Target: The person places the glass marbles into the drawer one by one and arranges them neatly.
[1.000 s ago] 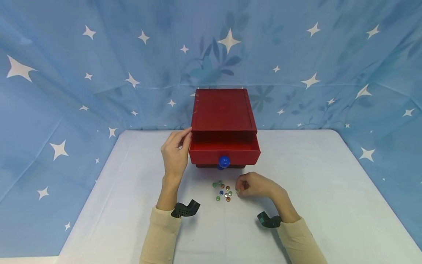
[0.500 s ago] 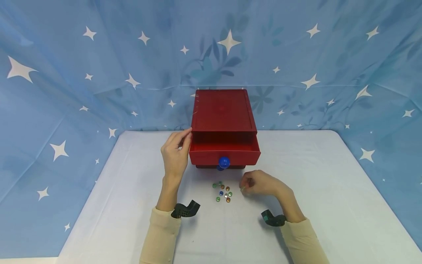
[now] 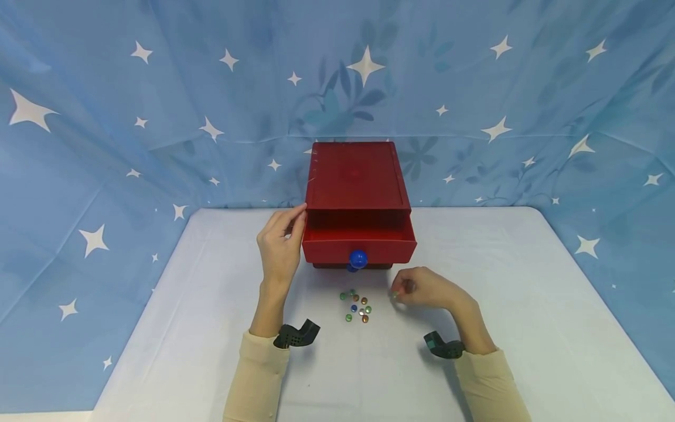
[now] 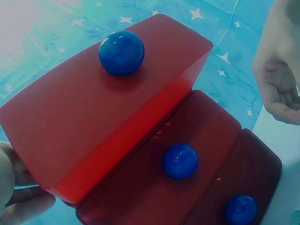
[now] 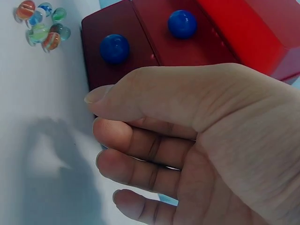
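A red drawer cabinet (image 3: 355, 176) with round blue knobs (image 3: 358, 259) stands at the table's back, its top drawer (image 3: 343, 252) pulled out. At the cabinet's left front corner my left hand (image 3: 279, 246) rests its fingertips against the side; in the left wrist view its fingers (image 4: 30, 201) show beside the drawer. My right hand (image 3: 429, 287), right of the drawer front and over the table, pinches a green marble (image 3: 395, 294) between thumb and fingertips. The thumb (image 5: 136, 93) hides that marble in the right wrist view.
Several glass marbles, among them an orange marble (image 3: 365, 319) and a blue marble (image 3: 354, 308), lie grouped on the white table (image 3: 211, 351) in front of the cabinet. Two lower drawers (image 4: 154, 187) are closed. A starry blue cloth (image 3: 184, 88) hangs behind.
My right hand has moved to the right and slightly toward the cabinet, away from the marble group, with the green marble at its fingertips. My left hand and the cabinet have stayed still.
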Demonstrator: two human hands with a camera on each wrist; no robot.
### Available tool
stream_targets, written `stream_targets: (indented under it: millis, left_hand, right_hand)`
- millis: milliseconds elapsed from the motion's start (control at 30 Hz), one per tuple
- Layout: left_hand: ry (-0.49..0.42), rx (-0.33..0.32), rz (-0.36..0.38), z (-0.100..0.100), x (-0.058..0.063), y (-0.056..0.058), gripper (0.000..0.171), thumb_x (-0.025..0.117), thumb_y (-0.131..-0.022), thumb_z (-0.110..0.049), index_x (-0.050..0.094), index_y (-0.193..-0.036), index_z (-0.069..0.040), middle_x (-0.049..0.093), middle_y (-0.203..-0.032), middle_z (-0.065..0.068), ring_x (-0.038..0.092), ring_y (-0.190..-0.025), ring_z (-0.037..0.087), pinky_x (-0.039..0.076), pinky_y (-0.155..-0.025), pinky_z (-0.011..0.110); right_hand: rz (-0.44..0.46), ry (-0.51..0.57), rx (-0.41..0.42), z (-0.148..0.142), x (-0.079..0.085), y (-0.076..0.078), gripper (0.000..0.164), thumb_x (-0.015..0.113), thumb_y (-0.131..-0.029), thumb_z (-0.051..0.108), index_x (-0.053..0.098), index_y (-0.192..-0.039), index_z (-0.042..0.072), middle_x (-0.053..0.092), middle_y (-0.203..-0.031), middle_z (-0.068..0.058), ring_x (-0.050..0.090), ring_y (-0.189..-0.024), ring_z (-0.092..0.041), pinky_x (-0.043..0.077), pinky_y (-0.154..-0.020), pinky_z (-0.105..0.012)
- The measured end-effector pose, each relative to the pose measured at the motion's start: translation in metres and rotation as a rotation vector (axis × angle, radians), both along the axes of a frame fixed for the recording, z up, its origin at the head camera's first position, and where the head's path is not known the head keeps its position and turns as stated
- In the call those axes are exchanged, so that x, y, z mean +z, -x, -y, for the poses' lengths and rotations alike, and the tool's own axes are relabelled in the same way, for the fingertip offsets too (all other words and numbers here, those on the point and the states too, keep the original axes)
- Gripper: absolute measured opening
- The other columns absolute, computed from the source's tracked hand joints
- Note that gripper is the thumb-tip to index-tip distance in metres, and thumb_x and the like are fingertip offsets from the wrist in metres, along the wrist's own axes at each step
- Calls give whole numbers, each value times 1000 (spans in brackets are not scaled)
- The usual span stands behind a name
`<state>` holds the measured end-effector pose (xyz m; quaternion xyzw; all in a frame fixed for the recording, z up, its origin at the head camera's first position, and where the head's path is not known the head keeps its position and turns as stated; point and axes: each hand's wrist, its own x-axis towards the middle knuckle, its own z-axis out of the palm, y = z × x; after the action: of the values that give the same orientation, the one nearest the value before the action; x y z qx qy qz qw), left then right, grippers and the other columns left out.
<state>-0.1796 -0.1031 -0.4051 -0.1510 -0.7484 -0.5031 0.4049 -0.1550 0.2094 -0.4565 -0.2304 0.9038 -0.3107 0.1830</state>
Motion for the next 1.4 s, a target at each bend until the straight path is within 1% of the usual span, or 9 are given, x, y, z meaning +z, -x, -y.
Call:
stream_targets:
  millis: [267, 367, 733, 867, 1033, 1233, 1400]
  left_hand:
    - [3, -2, -2, 0, 0, 0, 21, 67, -96, -11, 76, -114, -7, 74, -99, 12, 71, -81, 22, 54, -79, 10]
    - [1, -3, -13, 0, 0, 1, 21, 67, -96, -11, 76, -114, -6, 74, -98, 12, 71, -80, 22, 54, -79, 10]
    - [-4, 1, -12, 0, 0, 2, 20, 67, -96, -11, 76, -113, -6, 74, -96, 12, 71, -78, 22, 54, -77, 10]
    - [-7, -1, -10, 0, 0, 2, 20, 67, -96, -12, 76, -113, -6, 74, -97, 12, 71, -78, 22, 54, -77, 9]
    - [-8, -1, -4, -1, 0, 2, 20, 67, -96, -12, 76, -113, -6, 74, -98, 12, 71, -78, 23, 54, -77, 10]
    - [0, 3, -6, 0, -1, 3, 21, 67, -96, -12, 76, -114, -7, 74, -98, 12, 71, -79, 23, 55, -77, 11]
    - [2, 0, -5, 0, -1, 3, 21, 66, -96, -13, 76, -115, -8, 74, -98, 11, 71, -79, 21, 56, -76, 12]
  right_hand:
    - [-24, 9, -42, -8, 4, 0, 12, 76, -84, 11, 71, -94, 12, 65, -81, 5, 56, -75, -11, 51, -65, -23]
    - [-34, 20, -43, -11, 6, 0, 12, 75, -84, 10, 71, -95, 11, 65, -80, 5, 56, -75, -11, 51, -65, -23]
    - [-71, 27, -86, -18, 17, -4, 12, 70, -84, 8, 70, -95, 14, 66, -83, 5, 58, -77, -12, 51, -66, -24]
    - [-101, 22, -95, -21, 19, -5, 14, 70, -85, 8, 70, -96, 15, 66, -83, 5, 59, -80, -13, 51, -67, -24]
    - [-131, 41, -103, -22, 21, -6, 14, 71, -86, 9, 70, -98, 15, 67, -85, 6, 59, -81, -12, 51, -68, -24]
    - [-153, 81, -104, -21, 24, -7, 14, 71, -86, 8, 70, -97, 16, 67, -84, 9, 59, -81, -9, 50, -72, -25]
    - [-154, 94, -108, -21, 26, -8, 14, 70, -87, 7, 71, -97, 16, 66, -83, 10, 59, -80, -8, 50, -73, -24]
